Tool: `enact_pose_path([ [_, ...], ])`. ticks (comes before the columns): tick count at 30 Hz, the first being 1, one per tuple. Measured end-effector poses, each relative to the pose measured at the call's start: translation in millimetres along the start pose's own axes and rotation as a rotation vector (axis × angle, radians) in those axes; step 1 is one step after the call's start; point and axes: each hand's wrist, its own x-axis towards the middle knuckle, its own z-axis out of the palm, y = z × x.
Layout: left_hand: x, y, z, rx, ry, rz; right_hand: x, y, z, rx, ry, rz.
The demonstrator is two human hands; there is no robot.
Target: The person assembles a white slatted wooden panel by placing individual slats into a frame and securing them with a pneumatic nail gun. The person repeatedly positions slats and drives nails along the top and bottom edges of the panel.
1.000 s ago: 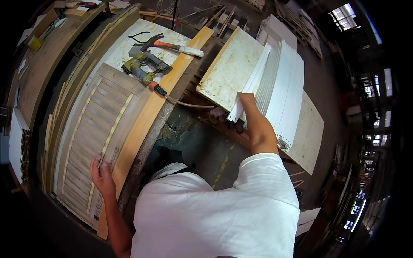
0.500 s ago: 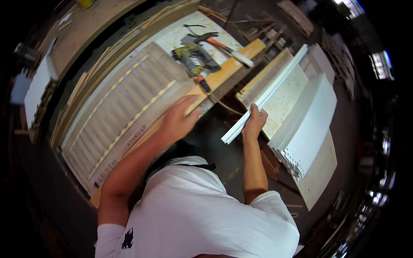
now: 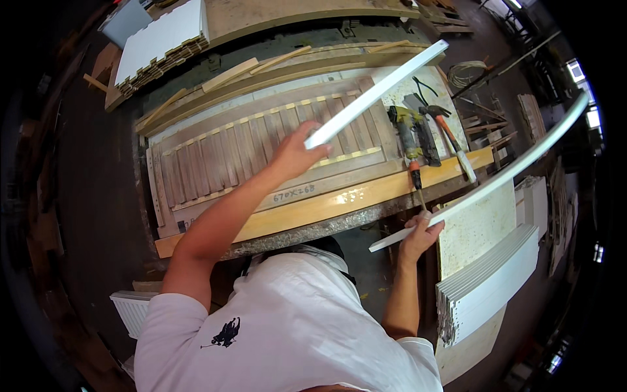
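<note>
My left grip (image 3: 300,153), empty a moment ago, is now holding a white strip (image 3: 379,94); my right grip (image 3: 422,238) is holding a second strip (image 3: 509,173), both slender, slanting up-right beyond it.

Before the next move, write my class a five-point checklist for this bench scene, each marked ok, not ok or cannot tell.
1. Left hand holds a white strip: ok, gripped at its near end.
2. Right hand holds a second white strip: ok, gripped close to its near end.
3. The two held strips are apart: ok, they do not cross in view.
4. Yellow board is free of tools: not ok, the handle of the hammer lies across it.
5. The left hand's strip is clear of the slatted panel: cannot tell, the view from above hides any gap.
</note>
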Motion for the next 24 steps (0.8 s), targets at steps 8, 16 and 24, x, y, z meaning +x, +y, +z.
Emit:
enact_pose_path([
  [8,64,-157,-195,0.658,0.282,0.198,10,-59,57,-0.047,0.065,0.101],
  [16,110,-226,-261,0.629,0.29,0.177,-38,-55,80,-0.159,-0.153,0.047],
  [24,104,-242,-267,0.643,0.451,0.244,-41,-47,93,-0.57,-0.6,-0.312],
])
